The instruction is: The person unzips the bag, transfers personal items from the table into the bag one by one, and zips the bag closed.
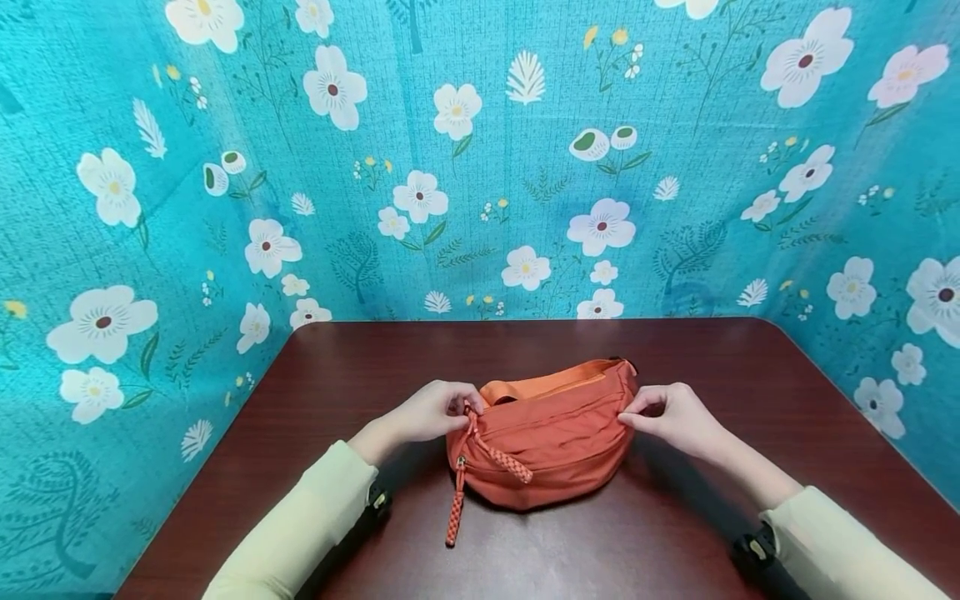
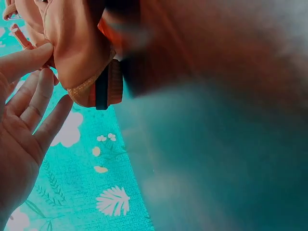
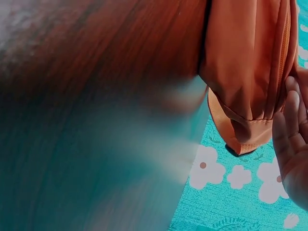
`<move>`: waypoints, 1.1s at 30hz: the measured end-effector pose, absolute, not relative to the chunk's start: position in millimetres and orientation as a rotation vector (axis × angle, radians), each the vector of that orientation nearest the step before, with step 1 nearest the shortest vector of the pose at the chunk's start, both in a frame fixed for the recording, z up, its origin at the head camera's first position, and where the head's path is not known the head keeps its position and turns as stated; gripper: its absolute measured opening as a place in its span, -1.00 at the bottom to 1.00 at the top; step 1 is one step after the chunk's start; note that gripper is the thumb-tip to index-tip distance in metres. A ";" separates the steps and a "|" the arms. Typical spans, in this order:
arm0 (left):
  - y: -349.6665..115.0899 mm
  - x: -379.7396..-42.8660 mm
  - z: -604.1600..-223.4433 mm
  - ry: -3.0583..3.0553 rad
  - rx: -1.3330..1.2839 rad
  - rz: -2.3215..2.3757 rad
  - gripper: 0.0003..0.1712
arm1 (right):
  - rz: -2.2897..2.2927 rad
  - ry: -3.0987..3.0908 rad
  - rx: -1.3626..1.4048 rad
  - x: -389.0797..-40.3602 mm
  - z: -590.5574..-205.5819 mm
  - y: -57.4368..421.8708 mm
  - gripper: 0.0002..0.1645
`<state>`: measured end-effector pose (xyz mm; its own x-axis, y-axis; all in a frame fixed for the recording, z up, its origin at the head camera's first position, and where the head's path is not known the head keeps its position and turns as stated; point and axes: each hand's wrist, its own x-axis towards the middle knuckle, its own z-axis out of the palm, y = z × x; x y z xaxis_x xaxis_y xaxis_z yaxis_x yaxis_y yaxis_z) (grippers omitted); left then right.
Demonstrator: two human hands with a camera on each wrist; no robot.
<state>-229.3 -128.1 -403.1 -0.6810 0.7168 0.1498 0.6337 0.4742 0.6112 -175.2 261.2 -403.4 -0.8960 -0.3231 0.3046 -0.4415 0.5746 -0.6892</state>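
Note:
An orange-red fanny pack [image 1: 558,446] rests on the table, its curved front toward me. At its upper left corner my left hand [image 1: 435,411] pinches the top of a braided zipper pull [image 1: 510,463] between thumb and forefinger; in the left wrist view the other fingers [image 2: 42,103] are spread. A second braided pull [image 1: 454,512] hangs from the lower left zipper onto the table. Thumb and forefinger of my right hand [image 1: 681,419] pinch the pack's right edge. An orange strap [image 1: 536,386] lies behind the pack, and a dark buckle piece [image 3: 240,151] shows in the right wrist view.
The dark reddish-brown table [image 1: 360,358] has rounded far corners. Teal floral cloth [image 1: 495,158] hangs behind it and along both sides. Dark wrist devices [image 1: 756,546] sit at both pale sleeves [image 1: 840,533].

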 end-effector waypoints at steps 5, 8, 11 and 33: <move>-125.1 -238.2 -401.9 2.591 1.178 0.994 -0.75 | 1.241 -2.640 0.674 -173.8 -399.3 266.2 -0.92; -123.8 -241.2 -402.2 2.589 1.172 0.996 -0.76 | 1.245 -2.603 0.728 -176.0 -394.4 271.7 -0.90; -123.0 -243.2 -402.5 2.592 1.160 1.001 -0.76 | 1.218 -2.558 0.800 -181.4 -388.5 276.3 -0.82; -118.1 -249.7 -403.3 2.516 1.113 1.124 -0.78 | 1.317 -2.642 0.901 -194.1 -392.8 280.2 -0.70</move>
